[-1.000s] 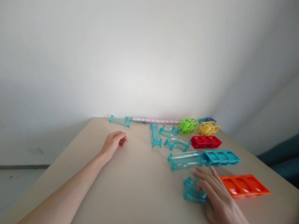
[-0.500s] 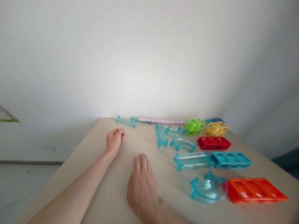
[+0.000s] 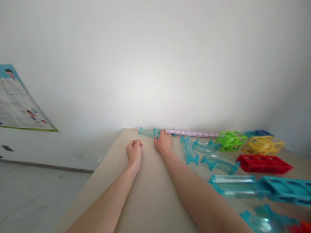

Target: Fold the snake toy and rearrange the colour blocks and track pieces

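Observation:
My left hand [image 3: 134,152] rests on the table in a loose fist, with nothing seen sticking out of it. Farther back, the fingers of my right hand [image 3: 163,141] bend over the near right end of a clear blue straight track piece [image 3: 147,132]. They hide that end, so how firmly they grip it is hard to see. Just behind and to the right runs a lilac striped strip [image 3: 191,133] along the wall. Closest on the right of that hand is another clear blue track piece [image 3: 189,150], lying lengthwise.
Right of my arm lie curved clear tracks [image 3: 220,162], a straight clear track [image 3: 238,186], a green cube frame [image 3: 230,141], a yellow one [image 3: 263,145], a red block [image 3: 263,164] and a teal block [image 3: 289,191]. A wall [image 3: 150,64] stands behind the table; a poster [image 3: 21,100] hangs left.
My right hand has reached forward from the near middle of the table to the track piece at the back. My left hand stays in a fist. The view has turned left.

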Tool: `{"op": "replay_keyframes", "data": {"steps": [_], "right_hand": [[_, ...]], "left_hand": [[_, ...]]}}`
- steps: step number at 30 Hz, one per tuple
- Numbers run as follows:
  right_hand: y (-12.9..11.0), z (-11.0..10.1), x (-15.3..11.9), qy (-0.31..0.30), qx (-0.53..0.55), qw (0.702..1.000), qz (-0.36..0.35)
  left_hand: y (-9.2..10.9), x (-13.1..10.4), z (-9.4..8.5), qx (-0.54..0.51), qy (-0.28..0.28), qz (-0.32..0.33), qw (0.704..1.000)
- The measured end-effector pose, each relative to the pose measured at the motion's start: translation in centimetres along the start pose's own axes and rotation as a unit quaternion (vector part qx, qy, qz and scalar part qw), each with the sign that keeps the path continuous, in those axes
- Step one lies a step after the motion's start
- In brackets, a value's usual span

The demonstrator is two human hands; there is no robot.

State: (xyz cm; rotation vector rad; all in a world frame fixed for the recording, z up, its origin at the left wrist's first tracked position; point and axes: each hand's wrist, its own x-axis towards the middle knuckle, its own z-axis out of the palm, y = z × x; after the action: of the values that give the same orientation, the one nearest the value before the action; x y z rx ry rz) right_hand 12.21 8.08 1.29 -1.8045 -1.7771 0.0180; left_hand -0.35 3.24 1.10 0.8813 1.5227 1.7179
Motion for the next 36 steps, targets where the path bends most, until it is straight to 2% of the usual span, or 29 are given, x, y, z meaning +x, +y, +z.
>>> {"op": "replay_keyframes", "data": {"steps": [7, 15, 20, 24, 28, 32, 36], "right_hand": [[0.3, 0.2, 0.1, -0.027, 0.007, 0.998, -0.059], [0.1, 0.1, -0.4, -0.057, 0.03, 0.99, -0.125], [0.0, 0.1, -0.5, -0.069, 0.037, 0.987, -0.139], [-0.8, 0.0, -1.2, -0.077, 0.03, 0.988, -0.133], [-2.0, -0.2, -2.5, -0.081, 0.025, 0.987, -0.136], [-2.6, -0.5, -3.2, -0.081, 0.029, 0.987, -0.137], [-2.4, -0.8, -3.4, -0.074, 0.029, 0.989, -0.127]], "left_hand": [[-0.1, 0.1, 0.1, -0.021, -0.013, -0.023, 0.999], [0.4, 0.0, 0.6, -0.066, -0.063, -0.134, 0.987], [0.8, 0.0, 0.6, -0.036, -0.079, -0.155, 0.984], [0.6, 0.2, 0.4, 0.039, -0.072, -0.118, 0.99], [0.1, 0.9, -0.2, 0.161, -0.05, -0.033, 0.985], [0.1, 1.7, -1.0, 0.292, -0.024, 0.062, 0.954], [0.2, 1.8, -1.3, 0.383, -0.016, 0.119, 0.916]]}}
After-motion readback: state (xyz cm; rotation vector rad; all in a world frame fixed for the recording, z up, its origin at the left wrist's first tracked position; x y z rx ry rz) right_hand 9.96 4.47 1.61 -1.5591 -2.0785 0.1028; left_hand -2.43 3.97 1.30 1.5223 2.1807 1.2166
